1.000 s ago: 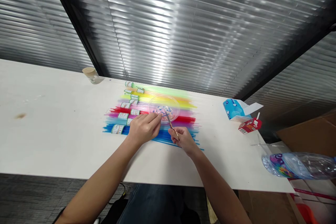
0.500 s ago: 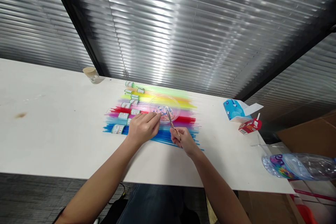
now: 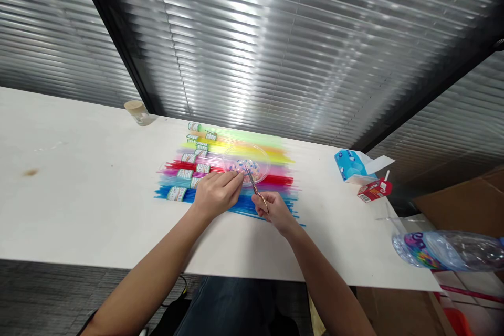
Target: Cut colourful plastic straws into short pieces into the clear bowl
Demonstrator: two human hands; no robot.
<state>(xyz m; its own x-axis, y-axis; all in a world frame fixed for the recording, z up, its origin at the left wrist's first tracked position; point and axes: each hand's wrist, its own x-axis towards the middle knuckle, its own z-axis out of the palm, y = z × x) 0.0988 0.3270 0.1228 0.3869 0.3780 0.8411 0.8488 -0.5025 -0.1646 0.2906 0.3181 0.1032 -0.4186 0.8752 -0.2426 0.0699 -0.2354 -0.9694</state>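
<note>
My right hand is closed around the handles of a pair of scissors, whose narrow blades point up and left. Beside the blades, my left hand is closed with its fingertips pinched; whatever they grip is too small to make out. Both sets of tips are over the near part of a clear round dish. Small pink, blue and white pieces lie in the dish. It rests on rows of long thin coloured sticks, sorted from green at the back to blue in front, with paper bands around their left ends.
A jar with a cork-coloured lid stands at the table's back left. To the right are a blue tissue box, a red carton and a large plastic bottle by the edge. Slatted blinds rise behind the white table.
My left fingertips have shifted slightly right, closer to the scissors. The scissor blades have tilted a little to the left, and their handles have moved slightly left.
</note>
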